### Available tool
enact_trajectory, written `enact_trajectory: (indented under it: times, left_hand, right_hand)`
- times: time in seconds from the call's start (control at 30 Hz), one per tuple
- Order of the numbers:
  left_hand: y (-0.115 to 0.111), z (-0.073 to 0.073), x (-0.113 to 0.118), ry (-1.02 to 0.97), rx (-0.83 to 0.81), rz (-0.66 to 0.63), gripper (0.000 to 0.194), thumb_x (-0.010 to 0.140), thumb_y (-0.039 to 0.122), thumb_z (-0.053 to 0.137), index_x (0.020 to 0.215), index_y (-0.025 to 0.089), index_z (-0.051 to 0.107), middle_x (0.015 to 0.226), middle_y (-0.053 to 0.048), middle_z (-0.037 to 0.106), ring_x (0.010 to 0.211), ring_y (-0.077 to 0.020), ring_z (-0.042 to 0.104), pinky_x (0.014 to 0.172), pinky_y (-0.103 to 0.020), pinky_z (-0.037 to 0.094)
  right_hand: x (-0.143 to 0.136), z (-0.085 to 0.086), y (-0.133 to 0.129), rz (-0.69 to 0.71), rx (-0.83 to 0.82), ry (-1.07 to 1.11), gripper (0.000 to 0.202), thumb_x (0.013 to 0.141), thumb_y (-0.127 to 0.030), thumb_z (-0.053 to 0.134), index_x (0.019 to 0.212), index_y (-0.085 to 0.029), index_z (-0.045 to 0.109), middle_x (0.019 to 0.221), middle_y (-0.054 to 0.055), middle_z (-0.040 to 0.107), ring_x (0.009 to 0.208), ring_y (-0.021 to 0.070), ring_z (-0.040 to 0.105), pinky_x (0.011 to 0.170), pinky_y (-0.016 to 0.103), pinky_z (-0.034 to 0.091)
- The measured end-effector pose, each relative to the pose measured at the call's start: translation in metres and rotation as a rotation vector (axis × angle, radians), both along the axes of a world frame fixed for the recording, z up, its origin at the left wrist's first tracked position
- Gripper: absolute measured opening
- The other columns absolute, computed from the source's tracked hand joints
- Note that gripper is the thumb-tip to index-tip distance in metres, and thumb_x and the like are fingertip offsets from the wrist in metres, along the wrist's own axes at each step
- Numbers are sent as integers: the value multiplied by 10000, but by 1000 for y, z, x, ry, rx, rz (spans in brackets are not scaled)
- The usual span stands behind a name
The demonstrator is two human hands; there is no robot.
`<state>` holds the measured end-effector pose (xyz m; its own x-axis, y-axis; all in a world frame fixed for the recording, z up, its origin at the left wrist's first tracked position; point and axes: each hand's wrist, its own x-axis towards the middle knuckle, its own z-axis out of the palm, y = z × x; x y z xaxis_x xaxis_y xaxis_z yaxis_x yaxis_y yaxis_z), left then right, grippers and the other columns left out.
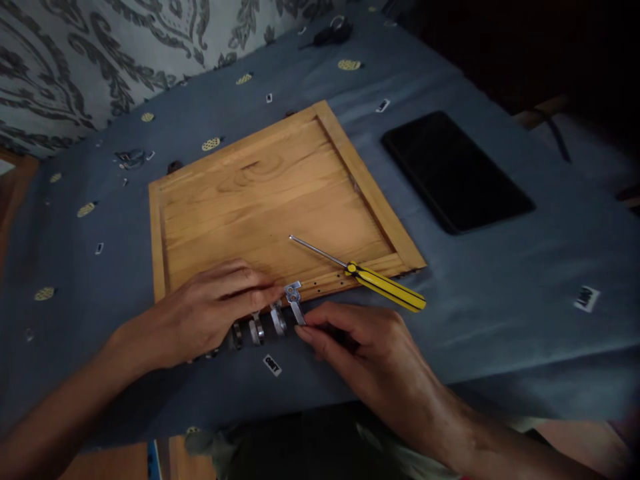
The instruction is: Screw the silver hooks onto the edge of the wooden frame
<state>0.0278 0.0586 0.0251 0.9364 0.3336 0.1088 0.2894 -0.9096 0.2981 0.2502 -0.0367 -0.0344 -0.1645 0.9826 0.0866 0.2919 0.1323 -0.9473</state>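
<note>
The right hand (373,343) pinches a metal hook (297,311) at six o'clock on the board (260,200); the left hand's grip (203,310) cannot be told. A slipping pinch could skew it; a nudge could roll the four-o'clock screwdriver (387,286).

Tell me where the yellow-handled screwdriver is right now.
In the head view, right of centre, the screwdriver lies across the near edge of the wooden panel, its handle reaching past that edge, just beyond the right hand.
</note>
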Motion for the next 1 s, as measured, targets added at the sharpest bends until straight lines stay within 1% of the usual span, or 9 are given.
enact_trajectory:
  times: [0.1,0.2,0.33,0.43,0.57,0.73,0.87,1.0]
  left_hand:
    - [0,-2,-1,-7,35,-2,296,1117,140,367,1244,123,634,1136,-98,763,1032,-190,727,864,-314,646]
    - [-1,-5,-4,-14,71,-18,282,1112,143,381,1267,132,617,1136,-103,759,1017,-202,726,850,-328,650]
    - [-3,-12,-8,-17,80,-12,324,1107,146,379,1337,142,608,1165,-113,743,1058,-218,709,873,-341,640]
    - [-4,-15,-11,-13,57,6,352,1105,157,398,1393,164,600,1205,-103,732,1111,-211,696,937,-337,626]
    - [-4,-15,-11,-23,47,8,351,1095,148,442,1409,158,598,1235,-102,722,1149,-203,683,981,-334,619]
    - [-4,-15,-12,-12,77,-8,353,1099,112,382,1370,134,608,1214,-111,722,1135,-201,670,968,-345,630]
    - [-4,-15,-14,17,68,-12,386,1075,82,391,1402,128,592,1261,-121,711,1180,-221,660,1016,-360,613]
    - [-5,-14,-15,32,68,-11,399,1075,90,392,1430,136,568,1281,-122,708,1184,-225,664,1007,-352,617]
  right_hand:
    - [0,1,0,-2,11,-4,177,932,-131,713,768,-197,712,623,-66,676,544,64,594,537,177,437]
    - [0,2,0,1,18,-4,195,937,-137,705,751,-197,705,606,-66,663,524,66,579,519,179,430]
    - [0,2,0,-2,29,-18,172,937,-134,709,773,-188,712,625,-62,678,528,61,582,516,168,430]
    - [0,1,0,-5,25,-18,184,951,-152,692,772,-191,709,630,-56,679,526,67,579,509,171,430]
    - [0,2,-1,-11,17,-9,180,951,-145,694,778,-190,710,632,-61,679,524,62,577,511,167,428]
    - [0,1,-2,-20,22,4,154,927,-114,729,787,-178,712,660,-65,697,561,47,611,543,153,445]
    - [0,0,-2,-14,28,3,140,935,-118,723,806,-172,720,680,-54,710,581,50,633,562,159,463]
    - [1,1,-2,-4,34,-6,152,952,-135,700,808,-179,718,667,-48,707,564,66,633,557,182,479]
